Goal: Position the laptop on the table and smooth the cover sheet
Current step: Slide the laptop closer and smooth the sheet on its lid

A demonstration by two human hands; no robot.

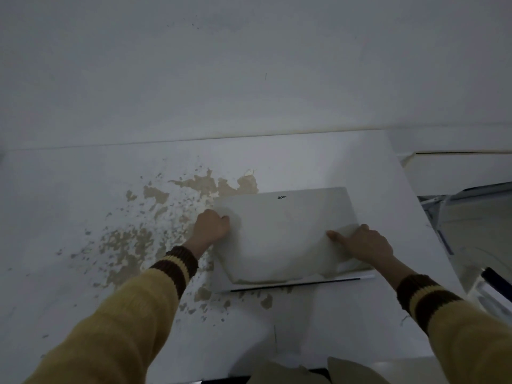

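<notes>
A closed silver laptop [302, 202] with a dark logo near its far edge lies flat on the white table [304, 162], right of centre. A thin whitish cover sheet [277, 250] lies over the near part of its lid, bulging and wrinkled. My left hand [212, 225] is closed on the sheet's left edge at the laptop's left side. My right hand [363, 242] grips the sheet's right part, thumb pointing left on top. Both sleeves are yellow with dark brown striped cuffs.
The table's white coating is peeled off in brown patches [130, 245] left of and behind the laptop. A white wall rises behind the table. At the right edge stands a white object with a dark part [476, 231], off the table's right side.
</notes>
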